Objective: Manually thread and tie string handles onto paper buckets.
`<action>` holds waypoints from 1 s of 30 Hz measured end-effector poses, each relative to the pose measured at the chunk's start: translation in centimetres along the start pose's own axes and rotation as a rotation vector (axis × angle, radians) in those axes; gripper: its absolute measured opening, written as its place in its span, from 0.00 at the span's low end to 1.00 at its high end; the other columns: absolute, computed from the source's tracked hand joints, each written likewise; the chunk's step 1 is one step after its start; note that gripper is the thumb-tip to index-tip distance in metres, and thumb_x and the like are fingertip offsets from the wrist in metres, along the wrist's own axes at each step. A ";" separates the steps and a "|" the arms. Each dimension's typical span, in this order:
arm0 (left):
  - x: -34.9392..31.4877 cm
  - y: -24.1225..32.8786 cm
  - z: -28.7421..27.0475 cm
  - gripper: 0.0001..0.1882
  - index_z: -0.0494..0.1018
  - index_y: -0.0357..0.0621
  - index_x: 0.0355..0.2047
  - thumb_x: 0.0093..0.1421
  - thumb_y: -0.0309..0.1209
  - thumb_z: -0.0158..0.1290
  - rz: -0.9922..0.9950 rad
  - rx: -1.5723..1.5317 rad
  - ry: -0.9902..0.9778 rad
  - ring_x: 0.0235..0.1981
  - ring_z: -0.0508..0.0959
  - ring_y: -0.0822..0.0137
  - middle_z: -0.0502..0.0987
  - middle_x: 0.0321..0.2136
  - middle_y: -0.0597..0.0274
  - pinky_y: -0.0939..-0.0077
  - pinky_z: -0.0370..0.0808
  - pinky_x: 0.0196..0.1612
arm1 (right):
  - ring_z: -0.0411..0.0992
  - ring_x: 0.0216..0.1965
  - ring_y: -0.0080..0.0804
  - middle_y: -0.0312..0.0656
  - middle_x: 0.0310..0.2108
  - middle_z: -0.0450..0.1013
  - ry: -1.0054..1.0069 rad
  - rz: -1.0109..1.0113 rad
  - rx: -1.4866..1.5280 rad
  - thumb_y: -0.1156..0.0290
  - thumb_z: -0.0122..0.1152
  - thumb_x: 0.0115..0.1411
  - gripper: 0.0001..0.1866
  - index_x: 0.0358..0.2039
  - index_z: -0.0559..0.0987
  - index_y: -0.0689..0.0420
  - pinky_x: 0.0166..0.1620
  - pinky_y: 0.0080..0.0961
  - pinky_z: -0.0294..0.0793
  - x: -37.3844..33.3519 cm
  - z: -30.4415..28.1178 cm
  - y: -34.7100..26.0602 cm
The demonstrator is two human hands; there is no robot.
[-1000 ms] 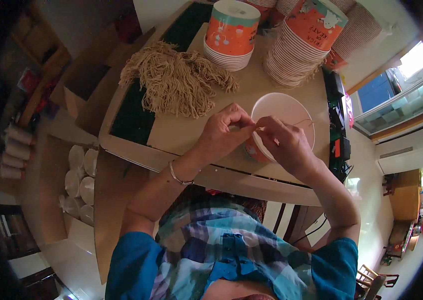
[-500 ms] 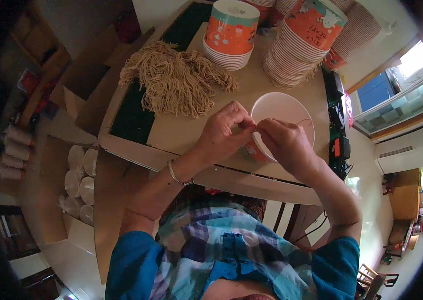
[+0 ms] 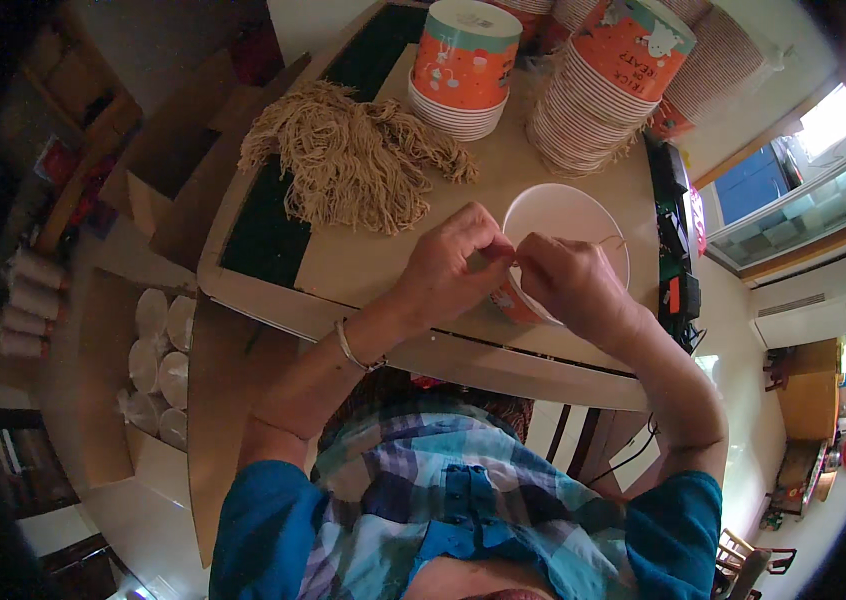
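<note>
A white-lined paper bucket (image 3: 565,212) with an orange printed outside stands near the table's front edge, its mouth facing me. At its left rim my left hand (image 3: 458,258) and my right hand (image 3: 575,280) meet, thumbs and forefingers pinched together. A thin tan cord (image 3: 611,240) shows at the bucket's right inner wall and runs behind my right hand; the fingertips appear closed on its other end, which is mostly hidden. Left of the bucket lies a loose heap of tan cords (image 3: 348,165).
Behind stand a short stack of orange buckets (image 3: 463,70) and a taller leaning stack (image 3: 598,95). Black boxy items (image 3: 678,240) line the table's right edge. On the left, an open carton (image 3: 108,380) holds wrapped white cups (image 3: 148,365).
My right hand has turned slightly and its fingers have curled in closer to the left fingertips. My left hand and the bucket have hardly moved.
</note>
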State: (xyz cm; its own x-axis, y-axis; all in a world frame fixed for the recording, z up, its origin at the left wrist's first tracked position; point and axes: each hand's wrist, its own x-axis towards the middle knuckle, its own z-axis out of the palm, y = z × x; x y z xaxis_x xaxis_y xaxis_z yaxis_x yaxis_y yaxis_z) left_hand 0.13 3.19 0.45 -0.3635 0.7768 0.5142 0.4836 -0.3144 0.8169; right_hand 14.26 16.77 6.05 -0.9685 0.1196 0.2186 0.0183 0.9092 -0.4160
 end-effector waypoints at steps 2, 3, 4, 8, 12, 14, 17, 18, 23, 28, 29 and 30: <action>0.1 0.0 -0.1 0.06 0.75 0.39 0.32 0.54 0.22 0.58 0.032 0.052 -0.005 0.34 0.79 0.65 0.73 0.32 0.59 0.73 0.77 0.38 | 0.75 0.27 0.54 0.51 0.23 0.74 -0.008 0.042 0.108 0.73 0.58 0.57 0.04 0.30 0.75 0.60 0.30 0.43 0.74 0.1 0.0 0.6; 0.1 0.0 -0.1 0.06 0.74 0.39 0.32 0.53 0.22 0.58 0.064 0.104 -0.011 0.34 0.79 0.65 0.73 0.32 0.59 0.72 0.77 0.38 | 0.75 0.27 0.54 0.51 0.23 0.74 -0.007 0.043 0.107 0.73 0.58 0.57 0.04 0.30 0.75 0.60 0.30 0.43 0.74 0.2 -0.1 0.8; 0.1 0.1 -0.1 0.06 0.74 0.39 0.32 0.53 0.22 0.58 0.065 0.103 -0.012 0.34 0.79 0.65 0.73 0.32 0.59 0.72 0.77 0.38 | 0.75 0.26 0.55 0.52 0.23 0.74 -0.018 0.038 0.140 0.73 0.58 0.57 0.04 0.29 0.75 0.60 0.30 0.43 0.75 0.3 -0.3 0.9; 0.0 0.4 -0.1 0.07 0.74 0.41 0.31 0.53 0.21 0.60 -0.011 0.054 -0.034 0.36 0.77 0.63 0.73 0.32 0.60 0.71 0.75 0.40 | 0.74 0.24 0.53 0.51 0.21 0.73 -0.080 0.072 0.189 0.75 0.58 0.56 0.03 0.29 0.76 0.61 0.29 0.41 0.74 0.7 -0.6 0.9; 0.0 0.3 0.0 0.07 0.74 0.41 0.31 0.52 0.21 0.60 -0.049 0.017 -0.036 0.35 0.77 0.62 0.73 0.31 0.60 0.70 0.75 0.40 | 0.74 0.20 0.41 0.47 0.19 0.73 -0.173 0.159 0.256 0.73 0.58 0.58 0.04 0.30 0.77 0.61 0.26 0.35 0.73 1.1 -1.7 0.2; 0.0 0.4 0.0 0.07 0.73 0.40 0.31 0.52 0.21 0.59 -0.035 0.049 -0.035 0.36 0.77 0.61 0.73 0.31 0.59 0.70 0.75 0.40 | 0.73 0.18 0.27 0.42 0.18 0.73 -0.311 0.318 0.380 0.71 0.57 0.61 0.06 0.31 0.77 0.61 0.22 0.27 0.71 1.4 -2.2 0.1; -0.1 0.5 0.2 0.07 0.73 0.38 0.32 0.52 0.22 0.59 0.023 0.145 -0.026 0.36 0.77 0.59 0.72 0.32 0.57 0.69 0.75 0.40 | 0.70 0.17 0.20 0.38 0.19 0.72 -0.360 0.331 0.536 0.68 0.54 0.64 0.09 0.32 0.77 0.60 0.20 0.22 0.69 1.4 -1.8 1.5; -0.1 0.5 0.3 0.07 0.73 0.38 0.32 0.52 0.22 0.58 0.068 0.209 -0.016 0.37 0.77 0.58 0.71 0.32 0.56 0.69 0.75 0.40 | 0.70 0.17 0.20 0.38 0.19 0.72 -0.360 0.332 0.537 0.68 0.54 0.64 0.09 0.32 0.77 0.60 0.20 0.22 0.69 1.4 -1.9 1.7; -0.2 0.9 0.4 0.07 0.73 0.37 0.32 0.53 0.22 0.58 0.119 0.287 -0.010 0.37 0.76 0.56 0.70 0.33 0.54 0.67 0.75 0.41 | 0.67 0.16 0.19 0.34 0.20 0.68 -0.433 0.465 0.687 0.66 0.50 0.66 0.11 0.33 0.76 0.60 0.20 0.20 0.68 1.6 -2.0 2.0; -0.2 0.6 0.5 0.06 0.73 0.37 0.33 0.54 0.21 0.56 0.087 0.202 -0.016 0.36 0.76 0.58 0.71 0.33 0.55 0.69 0.75 0.41 | 0.67 0.17 0.19 0.33 0.21 0.68 -0.365 0.460 0.683 0.68 0.51 0.66 0.09 0.34 0.76 0.60 0.20 0.19 0.68 1.2 -1.9 2.7; -0.3 0.5 0.5 0.06 0.74 0.37 0.33 0.54 0.21 0.56 0.041 0.130 -0.014 0.36 0.77 0.60 0.71 0.33 0.57 0.71 0.75 0.41 | 0.67 0.17 0.19 0.33 0.22 0.69 -0.330 0.453 0.660 0.70 0.51 0.65 0.07 0.34 0.75 0.60 0.20 0.19 0.68 1.1 -1.8 2.8; -0.3 0.5 0.5 0.05 0.74 0.37 0.33 0.55 0.21 0.56 -0.005 0.059 -0.012 0.36 0.77 0.63 0.71 0.33 0.58 0.72 0.75 0.41 | 0.67 0.17 0.19 0.33 0.22 0.69 -0.332 0.453 0.661 0.70 0.51 0.65 0.07 0.34 0.75 0.60 0.20 0.19 0.68 0.8 -1.7 2.8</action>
State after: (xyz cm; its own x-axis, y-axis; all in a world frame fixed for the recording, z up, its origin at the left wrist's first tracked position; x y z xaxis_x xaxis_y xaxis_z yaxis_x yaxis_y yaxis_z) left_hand 0.87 3.05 0.57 -0.3563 0.7852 0.5064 0.5276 -0.2782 0.8026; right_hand 13.95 20.13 6.56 -0.9271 0.1980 -0.3182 0.3714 0.3719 -0.8507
